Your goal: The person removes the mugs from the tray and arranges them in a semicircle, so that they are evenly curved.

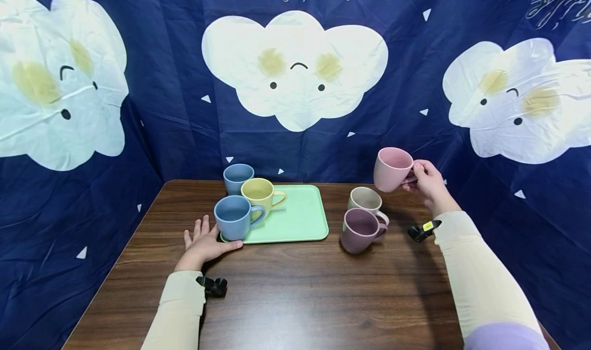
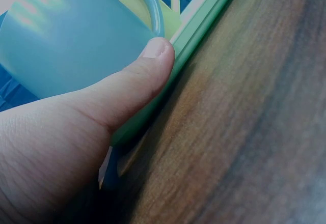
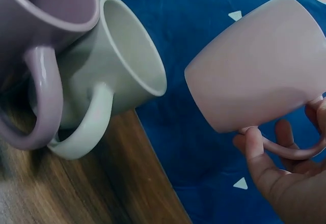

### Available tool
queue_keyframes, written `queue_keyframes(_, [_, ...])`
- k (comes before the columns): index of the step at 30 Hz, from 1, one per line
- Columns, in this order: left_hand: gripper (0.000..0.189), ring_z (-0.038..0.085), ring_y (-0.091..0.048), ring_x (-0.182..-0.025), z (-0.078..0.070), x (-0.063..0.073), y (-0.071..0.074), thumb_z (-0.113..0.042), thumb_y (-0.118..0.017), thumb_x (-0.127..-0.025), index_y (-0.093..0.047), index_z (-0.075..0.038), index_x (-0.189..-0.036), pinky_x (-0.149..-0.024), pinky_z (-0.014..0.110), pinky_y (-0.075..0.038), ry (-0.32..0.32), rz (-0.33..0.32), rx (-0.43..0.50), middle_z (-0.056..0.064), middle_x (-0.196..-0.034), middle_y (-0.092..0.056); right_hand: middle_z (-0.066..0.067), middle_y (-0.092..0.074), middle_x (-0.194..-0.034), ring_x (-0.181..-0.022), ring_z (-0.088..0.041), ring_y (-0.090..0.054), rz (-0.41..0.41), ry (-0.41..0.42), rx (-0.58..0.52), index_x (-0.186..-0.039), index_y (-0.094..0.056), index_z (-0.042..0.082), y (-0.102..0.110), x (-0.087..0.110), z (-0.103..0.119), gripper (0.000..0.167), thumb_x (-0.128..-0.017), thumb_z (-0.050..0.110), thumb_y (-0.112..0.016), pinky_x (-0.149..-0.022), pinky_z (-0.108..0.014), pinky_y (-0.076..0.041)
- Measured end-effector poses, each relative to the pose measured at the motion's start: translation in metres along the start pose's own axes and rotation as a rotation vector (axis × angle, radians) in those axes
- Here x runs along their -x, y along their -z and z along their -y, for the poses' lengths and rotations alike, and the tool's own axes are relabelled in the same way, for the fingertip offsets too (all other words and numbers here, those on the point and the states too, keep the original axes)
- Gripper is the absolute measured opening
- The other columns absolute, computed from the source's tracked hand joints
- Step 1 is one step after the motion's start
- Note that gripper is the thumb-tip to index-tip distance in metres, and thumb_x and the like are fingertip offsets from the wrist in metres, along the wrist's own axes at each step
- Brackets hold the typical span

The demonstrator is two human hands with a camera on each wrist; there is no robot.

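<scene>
My right hand (image 1: pixel 429 183) holds a pink mug (image 1: pixel 390 170) by its handle, raised above the table's far right part. In the right wrist view, fingers and thumb curl round the handle of that mug (image 3: pixel 260 66). Below it stand a light grey-beige mug (image 1: pixel 362 198) and a mauve mug (image 1: pixel 357 232), close together. At the left corner of a mint-green tray (image 1: pixel 300 216), my left hand (image 1: pixel 205 247) rests with spread fingers. Its thumb (image 2: pixel 137 79) lies along the tray's near rim beside a blue mug (image 1: pixel 232 219). A yellow mug (image 1: pixel 256 192) and another blue mug (image 1: pixel 236 175) stand behind that one.
The brown wooden table (image 1: pixel 295 298) ends at the back against a dark blue cloth (image 1: pixel 175 83) printed with clouds. The same cloth hangs on the left and right sides. The tray's right half bears no mug.
</scene>
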State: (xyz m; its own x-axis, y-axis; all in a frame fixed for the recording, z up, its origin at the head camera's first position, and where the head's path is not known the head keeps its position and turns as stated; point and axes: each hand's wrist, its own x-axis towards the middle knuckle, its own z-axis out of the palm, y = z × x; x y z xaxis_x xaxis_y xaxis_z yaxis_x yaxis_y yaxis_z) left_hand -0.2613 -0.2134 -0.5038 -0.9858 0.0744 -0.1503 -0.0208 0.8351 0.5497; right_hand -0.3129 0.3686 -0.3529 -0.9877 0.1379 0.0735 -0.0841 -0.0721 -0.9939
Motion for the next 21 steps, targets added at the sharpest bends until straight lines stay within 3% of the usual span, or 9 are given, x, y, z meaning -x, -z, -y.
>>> queue_keyframes(21, [0.122, 0.054, 0.015, -0.148, -0.003, 0.003, 0.001, -0.077, -0.070, -0.075, -0.021, -0.003, -0.160, -0.108, 0.074, 0.018, 0.005, 0.003, -0.009, 0.037, -0.161, 0.010, 0.008, -0.065, -0.080, -0.067, -0.010, -0.069, -0.031, -0.025, 0.050, -0.108, -0.048, 0.022, 0.017, -0.002, -0.045, 0.013, -0.110, 0.025, -0.036, -0.063, -0.026, -0.060])
